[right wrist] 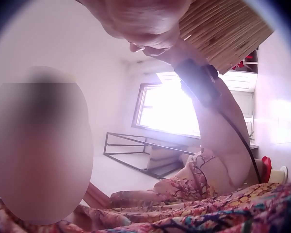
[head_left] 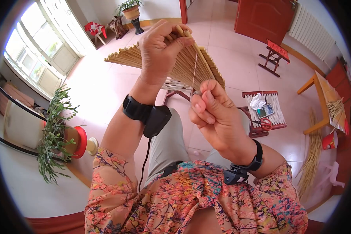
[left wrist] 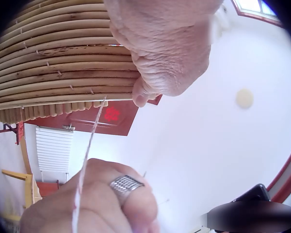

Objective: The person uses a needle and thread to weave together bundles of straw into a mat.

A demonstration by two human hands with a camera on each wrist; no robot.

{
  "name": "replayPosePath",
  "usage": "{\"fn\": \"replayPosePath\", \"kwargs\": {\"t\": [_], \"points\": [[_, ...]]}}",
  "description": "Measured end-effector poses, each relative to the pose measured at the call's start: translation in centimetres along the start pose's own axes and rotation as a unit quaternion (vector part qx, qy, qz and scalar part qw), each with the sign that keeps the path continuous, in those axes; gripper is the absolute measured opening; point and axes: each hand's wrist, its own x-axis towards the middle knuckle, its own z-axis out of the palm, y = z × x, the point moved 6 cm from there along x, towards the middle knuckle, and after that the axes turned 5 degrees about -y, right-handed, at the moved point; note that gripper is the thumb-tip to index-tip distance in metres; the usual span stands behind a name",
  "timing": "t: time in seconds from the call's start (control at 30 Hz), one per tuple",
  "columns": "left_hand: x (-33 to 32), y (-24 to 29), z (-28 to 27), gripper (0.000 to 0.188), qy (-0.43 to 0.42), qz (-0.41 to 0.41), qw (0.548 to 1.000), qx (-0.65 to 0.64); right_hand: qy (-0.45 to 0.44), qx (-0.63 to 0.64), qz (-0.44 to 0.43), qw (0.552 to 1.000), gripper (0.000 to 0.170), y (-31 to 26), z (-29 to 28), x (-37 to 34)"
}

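Note:
A fan-shaped panel of stitched straw-coloured stalks [head_left: 179, 66] hangs from the left hand [head_left: 158, 50], whose fingers and thumb grip its top edge. In the left wrist view the stalks [left wrist: 53, 63] lie in parallel rows with small stitches. A thin thread [head_left: 195, 70] runs taut from the panel's edge down to the right hand [head_left: 218, 117], which pinches it between curled fingers below the panel. The same thread [left wrist: 89, 145] leaves the lowest visible stalk in the left wrist view, beside the right hand [left wrist: 97, 199] with a silver ring. Whether a needle is held cannot be told.
A woven stool [head_left: 277, 117] at the right bears white tissue, a phone [head_left: 265, 110] and red-handled scissors [head_left: 266, 124]. Farther right are a wooden table [head_left: 319, 97] and a bundle of stalks [head_left: 311, 156]. Potted plants [head_left: 58, 132] stand at left; a small red stool [head_left: 276, 56] is beyond.

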Motion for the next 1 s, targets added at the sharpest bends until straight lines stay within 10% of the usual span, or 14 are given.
{"fn": "replayPosePath", "kwargs": {"t": [0.5, 0.77, 1.0], "points": [[0.5, -0.8, 0.5, 0.015, -0.014, -0.04, 0.999, -0.009, -0.01, 0.0, -0.029, 1.0, 0.004, 0.6, -0.7, 1.0], [0.2, -1.2, -0.1, 0.015, -0.026, -0.067, 0.997, 0.024, 0.169, -0.346, -0.271, 0.882, 0.006, -6.6, -5.4, 2.2], [-0.3, -0.5, -1.5, 0.015, 0.014, -0.068, 0.997, 0.023, 0.116, -0.357, -0.186, 0.908, 0.007, -4.7, -5.6, 2.3]]}}
